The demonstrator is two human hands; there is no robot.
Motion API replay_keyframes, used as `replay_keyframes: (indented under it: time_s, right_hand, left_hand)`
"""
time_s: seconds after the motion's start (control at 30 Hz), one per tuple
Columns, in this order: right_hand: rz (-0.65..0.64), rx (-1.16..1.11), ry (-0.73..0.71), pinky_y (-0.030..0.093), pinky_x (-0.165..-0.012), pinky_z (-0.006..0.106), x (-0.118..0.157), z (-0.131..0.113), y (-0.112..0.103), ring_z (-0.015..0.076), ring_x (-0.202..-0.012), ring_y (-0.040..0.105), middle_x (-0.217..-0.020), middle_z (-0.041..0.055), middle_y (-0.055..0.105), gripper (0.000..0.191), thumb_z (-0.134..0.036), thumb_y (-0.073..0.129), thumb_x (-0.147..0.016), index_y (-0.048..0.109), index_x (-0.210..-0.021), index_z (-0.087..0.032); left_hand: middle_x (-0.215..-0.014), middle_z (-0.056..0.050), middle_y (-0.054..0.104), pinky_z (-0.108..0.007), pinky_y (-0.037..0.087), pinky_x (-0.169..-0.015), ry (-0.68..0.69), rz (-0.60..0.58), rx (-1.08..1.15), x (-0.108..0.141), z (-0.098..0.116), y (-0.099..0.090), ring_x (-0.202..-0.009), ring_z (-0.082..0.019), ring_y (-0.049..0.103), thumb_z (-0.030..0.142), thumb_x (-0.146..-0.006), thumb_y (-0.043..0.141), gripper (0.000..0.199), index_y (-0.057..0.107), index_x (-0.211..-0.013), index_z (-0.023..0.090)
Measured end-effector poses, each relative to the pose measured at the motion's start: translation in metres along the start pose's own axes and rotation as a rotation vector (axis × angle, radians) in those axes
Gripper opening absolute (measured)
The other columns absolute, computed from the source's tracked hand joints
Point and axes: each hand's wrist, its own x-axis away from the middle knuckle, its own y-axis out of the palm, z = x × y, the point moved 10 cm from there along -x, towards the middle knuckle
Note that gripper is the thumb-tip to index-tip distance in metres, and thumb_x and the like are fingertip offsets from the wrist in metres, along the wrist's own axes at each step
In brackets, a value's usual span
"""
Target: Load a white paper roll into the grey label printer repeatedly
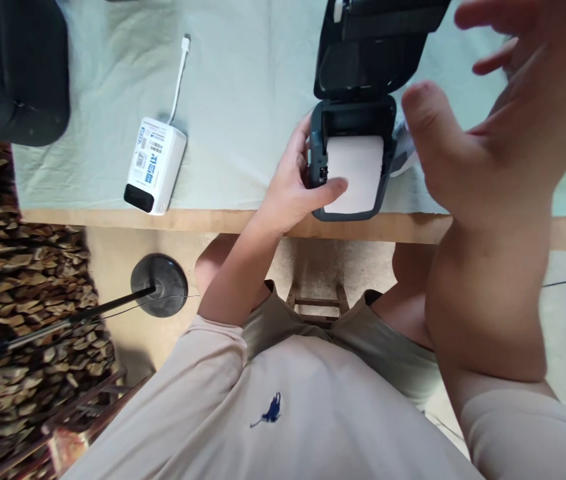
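A dark portable label printer lies near the front edge of the table with its lid swung fully up. Inside it sits a white paper roll. My left hand is closed around the printer's left side, its thumb resting on the roll. Raised close to the camera on the right, my right hand has its fingers spread and nothing visible in it. Partly behind that hand, against the printer's right side, is a pale, crumpled, see-through piece that I cannot identify.
To the left, a white power bank with a short white cable lies on the pale tablecloth. A black padded object fills the far left corner. Below stand a round black stand base and stacked firewood.
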Motion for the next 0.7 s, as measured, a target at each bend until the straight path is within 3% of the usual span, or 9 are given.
replay_keyframes:
  time_s: [0.13,0.23,0.3,0.53,0.63,0.7]
  right_hand:
    - [-0.101,0.04,0.001,0.036,-0.073,0.017,-0.002,-0.006,0.011,0.0044,-0.092,0.044,-0.115,-0.0012,0.036,0.048,-0.039,0.032,-0.071,0.034,-0.115,-0.021]
    - [-0.062,0.065,-0.068,0.038,-0.072,0.016,0.001,-0.014,0.008,0.0039,-0.09,0.043,-0.103,0.0024,0.041,0.038,-0.035,0.032,-0.072,0.046,-0.102,-0.017]
    - [-0.042,0.055,-0.155,0.038,-0.073,0.016,0.005,-0.018,0.008,0.0029,-0.087,0.043,-0.096,0.0013,0.044,0.035,-0.032,0.036,-0.071,0.046,-0.1,-0.017]
    - [-0.229,0.188,-0.248,0.038,-0.083,0.035,0.019,-0.005,0.032,0.0099,-0.091,0.045,-0.086,-0.0068,0.051,0.022,-0.039,0.05,-0.061,0.054,-0.082,-0.035]
    - [-0.196,0.209,-0.249,0.036,-0.087,0.039,0.018,-0.003,0.028,0.0123,-0.096,0.043,-0.088,-0.008,0.051,0.025,-0.042,0.051,-0.06,0.052,-0.085,-0.038]
    - [-0.161,0.241,-0.211,0.034,-0.09,0.041,0.016,-0.001,0.022,0.0148,-0.1,0.041,-0.099,-0.0074,0.047,0.037,-0.047,0.051,-0.058,0.048,-0.094,-0.038]
  left_hand:
    - [-0.121,-0.004,0.036,-0.035,0.033,-0.096,0.054,0.003,-0.065,-0.001,0.006,0.0,-0.117,-0.021,0.034,0.044,-0.064,0.052,0.074,0.012,-0.123,0.022]
    - [-0.119,-0.004,0.037,-0.036,0.029,-0.099,0.058,0.014,-0.097,-0.001,0.005,0.001,-0.12,-0.021,0.029,0.043,-0.065,0.05,0.072,0.012,-0.123,0.022]
    - [-0.116,-0.003,0.039,-0.036,0.03,-0.098,0.044,0.021,-0.094,-0.001,0.003,0.001,-0.119,-0.021,0.031,0.041,-0.067,0.048,0.071,0.009,-0.123,0.022]
    - [-0.11,-0.004,0.043,-0.032,0.037,-0.091,0.003,0.044,0.054,0.0,-0.001,-0.003,-0.108,-0.017,0.044,0.045,-0.058,0.057,0.081,0.013,-0.122,0.023]
    - [-0.111,-0.002,0.044,-0.03,0.04,-0.09,-0.031,0.054,0.121,0.001,0.001,-0.003,-0.107,-0.016,0.045,0.052,-0.06,0.053,0.074,0.018,-0.12,0.026]
    - [-0.111,-0.001,0.044,-0.028,0.04,-0.09,-0.049,0.078,0.163,0.001,0.003,-0.004,-0.109,-0.015,0.044,0.053,-0.063,0.048,0.063,0.025,-0.116,0.027]
